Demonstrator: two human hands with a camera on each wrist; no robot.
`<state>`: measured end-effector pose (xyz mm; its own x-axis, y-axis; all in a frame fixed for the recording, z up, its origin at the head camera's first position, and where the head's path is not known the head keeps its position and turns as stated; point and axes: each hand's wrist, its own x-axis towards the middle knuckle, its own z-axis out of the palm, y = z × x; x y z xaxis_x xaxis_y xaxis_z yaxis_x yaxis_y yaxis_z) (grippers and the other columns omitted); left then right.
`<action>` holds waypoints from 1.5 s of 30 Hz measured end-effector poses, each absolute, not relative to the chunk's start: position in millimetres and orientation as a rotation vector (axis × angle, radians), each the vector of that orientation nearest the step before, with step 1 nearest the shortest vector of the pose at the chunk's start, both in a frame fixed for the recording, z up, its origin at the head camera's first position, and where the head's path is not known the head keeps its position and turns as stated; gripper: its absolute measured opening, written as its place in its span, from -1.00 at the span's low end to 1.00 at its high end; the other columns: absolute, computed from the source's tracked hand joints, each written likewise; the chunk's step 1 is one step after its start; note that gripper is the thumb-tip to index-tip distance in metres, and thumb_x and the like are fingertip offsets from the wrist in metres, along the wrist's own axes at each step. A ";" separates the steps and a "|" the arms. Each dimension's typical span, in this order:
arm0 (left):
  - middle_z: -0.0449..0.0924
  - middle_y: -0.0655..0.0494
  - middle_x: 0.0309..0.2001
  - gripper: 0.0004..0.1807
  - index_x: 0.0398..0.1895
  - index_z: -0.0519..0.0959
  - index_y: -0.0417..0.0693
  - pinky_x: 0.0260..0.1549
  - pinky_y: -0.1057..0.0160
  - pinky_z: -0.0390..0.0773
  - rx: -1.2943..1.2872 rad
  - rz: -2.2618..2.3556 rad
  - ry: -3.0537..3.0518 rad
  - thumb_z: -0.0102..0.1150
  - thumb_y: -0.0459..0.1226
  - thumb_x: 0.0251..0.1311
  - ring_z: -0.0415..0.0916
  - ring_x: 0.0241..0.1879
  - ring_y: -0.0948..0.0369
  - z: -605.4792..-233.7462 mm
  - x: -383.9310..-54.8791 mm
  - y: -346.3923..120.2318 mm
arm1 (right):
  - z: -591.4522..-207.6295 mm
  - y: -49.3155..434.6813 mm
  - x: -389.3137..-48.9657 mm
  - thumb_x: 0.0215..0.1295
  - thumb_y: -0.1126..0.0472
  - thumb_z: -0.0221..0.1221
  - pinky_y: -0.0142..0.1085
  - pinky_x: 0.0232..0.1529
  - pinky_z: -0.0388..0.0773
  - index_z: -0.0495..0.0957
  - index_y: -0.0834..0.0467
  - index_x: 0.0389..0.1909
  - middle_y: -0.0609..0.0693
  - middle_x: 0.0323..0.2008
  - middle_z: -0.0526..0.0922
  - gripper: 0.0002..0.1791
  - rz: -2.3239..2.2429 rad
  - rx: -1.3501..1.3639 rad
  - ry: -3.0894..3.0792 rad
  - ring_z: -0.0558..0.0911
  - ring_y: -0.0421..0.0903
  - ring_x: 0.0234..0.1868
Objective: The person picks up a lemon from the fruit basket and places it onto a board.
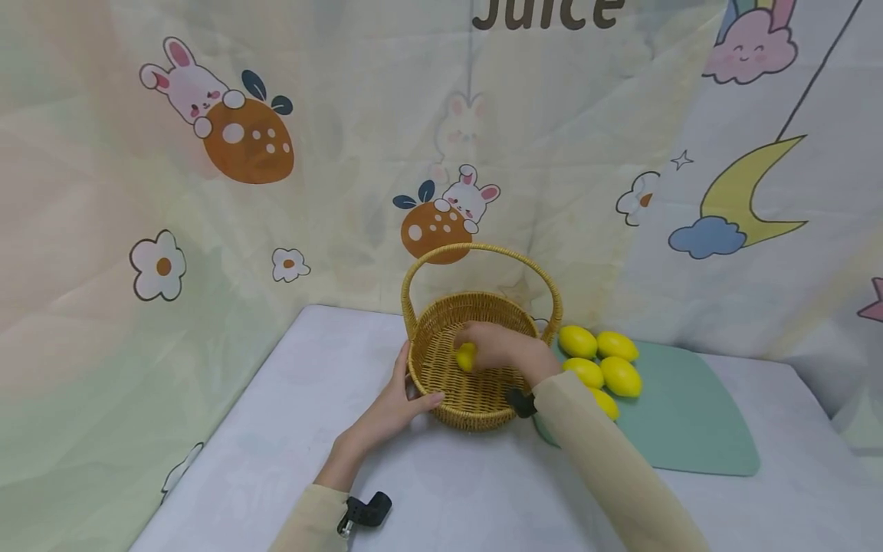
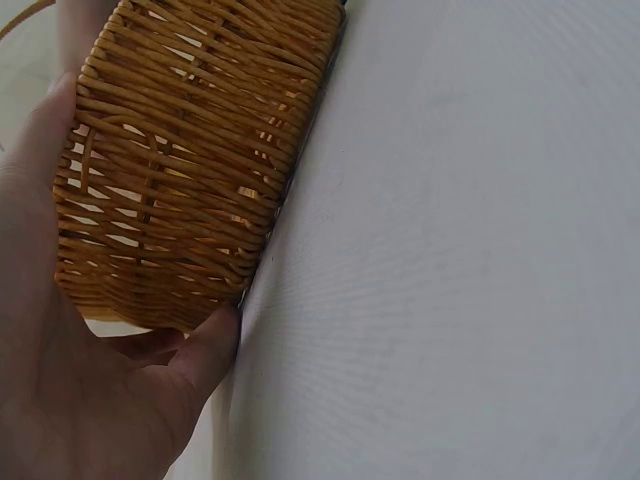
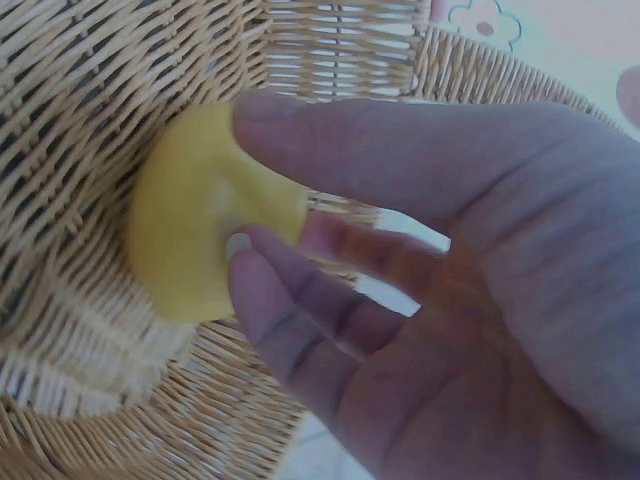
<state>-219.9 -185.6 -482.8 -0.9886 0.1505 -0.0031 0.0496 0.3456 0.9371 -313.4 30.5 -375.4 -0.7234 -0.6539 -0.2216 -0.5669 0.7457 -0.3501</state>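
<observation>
A round wicker basket (image 1: 471, 418) with a tall arched handle stands on the table. At its left side my left hand (image 1: 392, 402) holds it, thumb at the front rim and fingers along the outer wall. In the left wrist view the thumb and fingers (image 2: 206, 352) spread against the woven side. My right hand (image 1: 495, 346) reaches inside the basket and pinches a yellow lemon (image 1: 465, 357). Seen from the right wrist, the lemon (image 3: 185, 225) lies between thumb and fingertips, close to the woven interior.
Several more lemons (image 1: 621, 376) lie grouped on a green mat (image 1: 697, 429) right of the basket, partly behind my right forearm. A white cloth covers the table (image 1: 276, 429). A printed fabric backdrop (image 1: 345, 153) hangs behind it.
</observation>
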 end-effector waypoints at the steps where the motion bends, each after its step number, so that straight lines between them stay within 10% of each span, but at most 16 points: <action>1: -0.24 0.32 0.60 0.22 0.53 -0.45 0.62 0.50 -0.17 -0.03 0.185 1.736 2.504 0.37 0.09 0.14 -0.15 0.59 0.14 -482.6 -219.9 -185.6 | -374.3 31.0 -310.7 0.17 0.34 0.30 -0.14 0.07 0.48 0.57 0.05 0.23 0.00 0.26 0.50 -0.45 -0.333 -0.935 2.622 0.49 -0.03 0.04; 45: -0.25 0.20 0.62 0.21 0.50 -0.47 0.69 0.46 -0.27 -0.04 0.209 1.739 2.525 0.36 0.07 0.16 -0.16 0.59 0.01 -483.0 -218.6 -183.1 | -368.5 102.2 -266.0 0.03 0.25 0.38 -0.20 -0.04 0.53 0.59 -0.06 0.13 -0.13 0.10 0.63 -0.44 -0.522 -1.132 2.663 0.55 -0.16 -0.03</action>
<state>-218.6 -183.1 -483.0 -0.9884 0.1503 0.0209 0.0731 0.3511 0.9335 -266.0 102.2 -368.5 -0.6861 -0.7260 -0.0460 -0.6550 0.6440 -0.3952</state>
